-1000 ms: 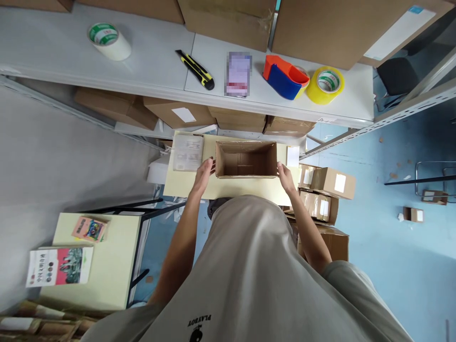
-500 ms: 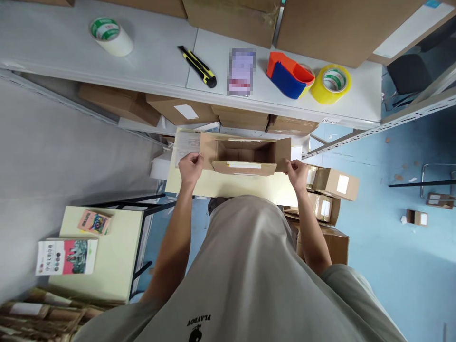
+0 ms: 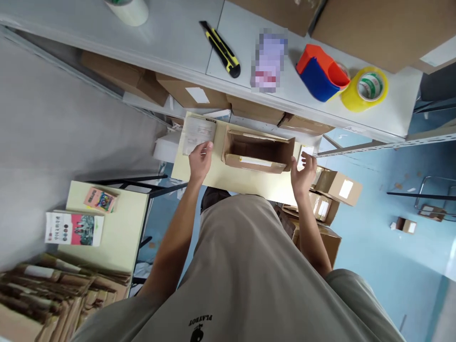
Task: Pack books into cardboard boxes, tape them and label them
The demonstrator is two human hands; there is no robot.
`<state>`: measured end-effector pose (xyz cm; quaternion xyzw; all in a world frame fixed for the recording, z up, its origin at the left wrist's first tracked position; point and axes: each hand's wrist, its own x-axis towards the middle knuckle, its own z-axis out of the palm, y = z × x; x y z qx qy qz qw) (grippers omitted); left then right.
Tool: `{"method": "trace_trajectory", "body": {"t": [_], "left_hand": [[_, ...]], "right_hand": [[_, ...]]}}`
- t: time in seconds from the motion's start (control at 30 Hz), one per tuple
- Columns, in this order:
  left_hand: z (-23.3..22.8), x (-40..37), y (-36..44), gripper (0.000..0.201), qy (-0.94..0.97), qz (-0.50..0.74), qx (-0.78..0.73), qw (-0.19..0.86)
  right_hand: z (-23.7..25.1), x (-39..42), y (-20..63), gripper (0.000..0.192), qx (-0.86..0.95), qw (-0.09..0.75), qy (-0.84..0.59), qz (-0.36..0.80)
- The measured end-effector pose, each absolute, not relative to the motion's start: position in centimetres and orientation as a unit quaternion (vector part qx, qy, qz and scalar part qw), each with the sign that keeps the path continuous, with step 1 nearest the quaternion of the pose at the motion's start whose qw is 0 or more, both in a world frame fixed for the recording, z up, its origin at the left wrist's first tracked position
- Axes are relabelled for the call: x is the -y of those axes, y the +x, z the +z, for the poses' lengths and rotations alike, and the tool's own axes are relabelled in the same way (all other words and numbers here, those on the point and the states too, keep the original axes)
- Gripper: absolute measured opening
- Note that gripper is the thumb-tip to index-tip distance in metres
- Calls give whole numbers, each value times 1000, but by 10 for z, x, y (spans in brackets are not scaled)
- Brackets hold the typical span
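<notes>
Pale yellow table beneath open-topped cardboard box, interior shadowed

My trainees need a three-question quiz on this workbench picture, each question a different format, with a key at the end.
1. True or false: the left hand is apart from the open cardboard box.
2. Choose one. What colour is the tape roll just right of the orange-and-blue holder?
A) Black
B) Yellow
C) Pink
3. Fill the gap: the black-and-yellow cutter lies on the grey ____.

Key: 1. True. 2. B. 3. shelf.
</notes>
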<state>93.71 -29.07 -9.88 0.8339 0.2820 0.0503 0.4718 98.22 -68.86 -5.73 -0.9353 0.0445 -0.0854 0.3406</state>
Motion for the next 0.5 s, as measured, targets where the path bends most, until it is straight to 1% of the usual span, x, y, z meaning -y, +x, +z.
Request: {"method": "trace_trajectory", "body": {"t": [0.07, 0.1, 0.17, 0.23, 0.3, 0.37, 0.43, 0.5], "left_hand": [[-106, 277, 933, 60, 821, 60, -296, 485], [-112, 268, 931, 60, 816, 61, -304, 488], [-124, 243, 929, 55, 810, 56, -320, 489], [-139, 213, 930, 50, 811, 41, -335, 478], [-155, 181, 936, 45, 819, 12, -345, 459], [-173, 151, 946, 41, 829, -30, -349, 436], [-191, 126, 960, 39, 838, -79, -345, 415], [-209, 108, 974, 41, 844, -121, -330, 405]], "right_hand": [[-43, 660, 978, 57, -7, 352, -933, -78], [-38, 641, 974, 54, 14, 364, -929, -59], [-34, 596, 961, 50, 68, 392, -917, -9], [-41, 544, 943, 47, 137, 419, -897, 42], [-59, 489, 927, 44, 194, 448, -869, 86], [-88, 435, 921, 43, 209, 477, -845, 124], [-124, 388, 930, 41, 173, 488, -838, 173], [-160, 350, 950, 37, 84, 466, -853, 221]]}}
